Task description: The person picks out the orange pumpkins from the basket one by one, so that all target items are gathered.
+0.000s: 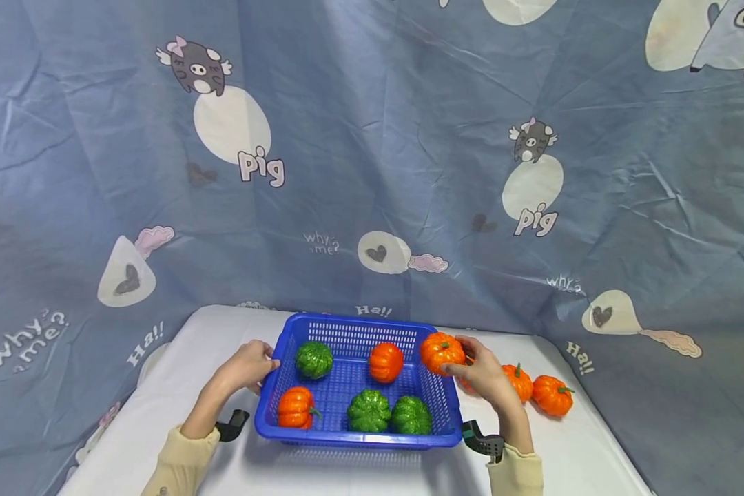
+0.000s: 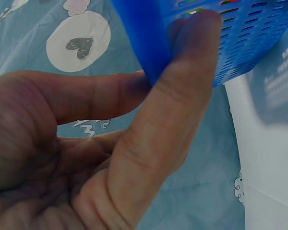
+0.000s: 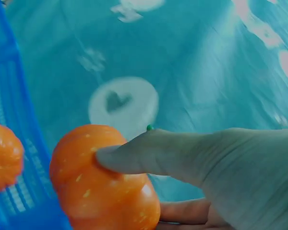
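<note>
A blue plastic basket (image 1: pixel 359 435) with perforated walls sits on the white table. My left hand (image 1: pixel 248 366) pinches its left rim between thumb and fingers, as the left wrist view shows on the basket's edge (image 2: pixel 144 40). Inside lie three green pumpkins, one at the back left (image 1: pixel 314 359), and two orange ones, the nearer (image 1: pixel 295 408) at the front left. My right hand (image 1: pixel 482 372) grips another orange pumpkin (image 1: pixel 441 353) at the basket's right rim. In the right wrist view, the thumb lies across this pumpkin (image 3: pixel 101 191); its far side is hidden.
Right of the basket, several orange pumpkins rest on the table (image 1: pixel 570 448), the outermost one (image 1: pixel 552 396) near the table's right side. One is partly hidden behind my right hand. A blue-grey printed cloth (image 1: pixel 347 138) hangs behind the table.
</note>
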`<state>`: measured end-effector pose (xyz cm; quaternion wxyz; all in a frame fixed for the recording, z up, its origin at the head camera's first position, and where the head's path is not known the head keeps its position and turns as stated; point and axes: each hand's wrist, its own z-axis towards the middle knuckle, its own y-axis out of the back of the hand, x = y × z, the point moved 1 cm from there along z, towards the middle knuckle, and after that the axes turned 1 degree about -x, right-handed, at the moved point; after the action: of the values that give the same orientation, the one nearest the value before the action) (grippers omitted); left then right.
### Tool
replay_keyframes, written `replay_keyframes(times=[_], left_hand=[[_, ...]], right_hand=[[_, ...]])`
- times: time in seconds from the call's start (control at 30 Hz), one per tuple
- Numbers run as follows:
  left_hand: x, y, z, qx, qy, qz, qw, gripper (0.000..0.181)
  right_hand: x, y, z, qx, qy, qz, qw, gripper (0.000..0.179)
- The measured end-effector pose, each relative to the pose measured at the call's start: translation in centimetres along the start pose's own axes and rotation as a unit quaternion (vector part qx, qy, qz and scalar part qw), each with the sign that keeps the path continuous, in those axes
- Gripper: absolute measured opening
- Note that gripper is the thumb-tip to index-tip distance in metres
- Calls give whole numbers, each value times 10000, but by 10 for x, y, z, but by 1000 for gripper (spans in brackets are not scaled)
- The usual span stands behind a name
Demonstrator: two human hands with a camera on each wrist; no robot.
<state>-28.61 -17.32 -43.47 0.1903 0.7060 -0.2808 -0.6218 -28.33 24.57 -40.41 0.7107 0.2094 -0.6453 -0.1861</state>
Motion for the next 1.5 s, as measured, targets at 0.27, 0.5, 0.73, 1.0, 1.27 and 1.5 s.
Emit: replay_keyframes(times=[0.27,0.5,0.73,1.0,1.27,1.5], left_hand=[[0,0,1,48,47,1,10000,33],[0,1,2,137,29,11,9999,34],[-2,1,2,95,60,36,9999,34],[0,-1,2,35,123,161,9998,35],[0,0,2,60,49,124,9999,34],[2,-1,3,55,9,132,9999,34]], right_hand=[[-34,48,-14,-17,-697,-386,9968,72],[-62,70,-24,149,-1068,-655,9920,69],[-82,74,-24,434,-1296,-785,9875,71],[-108,63,-21,694,-1662,-1098,9775,67],[-121,53,-18,704,-1998,-1377,9675,74],[-115,52,-18,666,-1783,-1652,9677,75]])
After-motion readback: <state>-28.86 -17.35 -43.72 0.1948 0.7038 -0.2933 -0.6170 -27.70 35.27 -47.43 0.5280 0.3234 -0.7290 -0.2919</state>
